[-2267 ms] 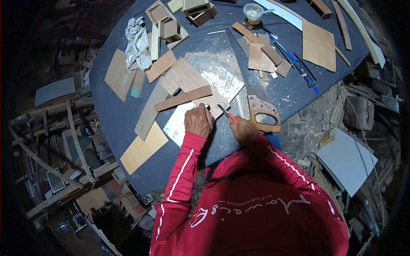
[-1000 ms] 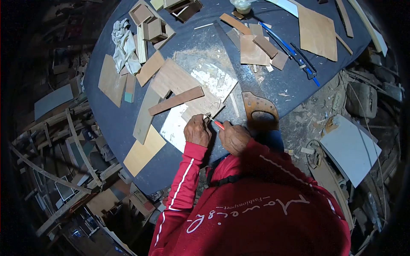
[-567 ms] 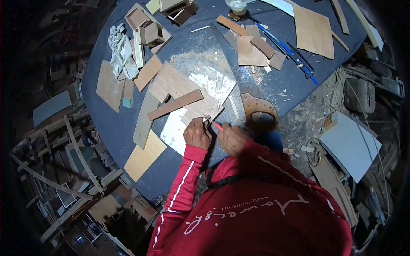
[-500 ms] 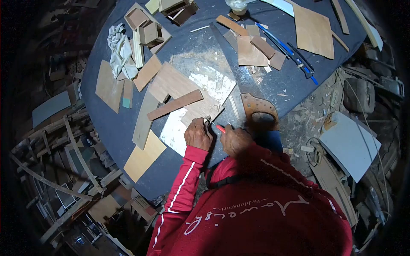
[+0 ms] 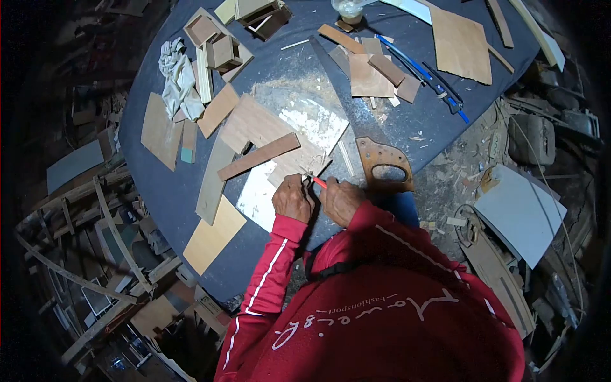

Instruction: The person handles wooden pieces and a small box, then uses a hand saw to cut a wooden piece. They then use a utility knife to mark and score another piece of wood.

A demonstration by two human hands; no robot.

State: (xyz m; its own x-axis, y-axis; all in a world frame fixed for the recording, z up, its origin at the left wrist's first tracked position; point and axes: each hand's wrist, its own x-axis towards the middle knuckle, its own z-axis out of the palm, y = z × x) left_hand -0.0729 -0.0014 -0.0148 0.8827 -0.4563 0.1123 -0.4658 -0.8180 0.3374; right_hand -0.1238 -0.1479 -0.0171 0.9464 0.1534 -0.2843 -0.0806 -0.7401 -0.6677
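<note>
In the head view my right hand (image 5: 344, 200) is closed around a thin red-handled tool (image 5: 319, 183). Its slim tip points up and left, towards my left fingertips; the exact kind of tool is too small to tell. My left hand (image 5: 293, 198) is curled shut at the near edge of a thin wooden panel (image 5: 254, 121), its fingers pinching something small and pale that I cannot make out. A reddish-brown wood strip (image 5: 259, 156) lies across that panel, just beyond my left hand. Right of my right hand rests a handsaw's wooden handle (image 5: 384, 164).
The dark-covered table (image 5: 267, 63) bears small wooden boxes (image 5: 223, 51), a crumpled cloth (image 5: 178, 76), wood offcuts (image 5: 372, 76), a blue bar-like tool (image 5: 423, 73) and a plastic container (image 5: 349, 9). A yellowish board (image 5: 213, 235) overlaps the near left edge. Scrap wood lies on the floor around.
My right hand has moved left and slightly up with the red-handled tool, closer to my left hand. My left hand stays almost in place; the whole view has shifted slightly.
</note>
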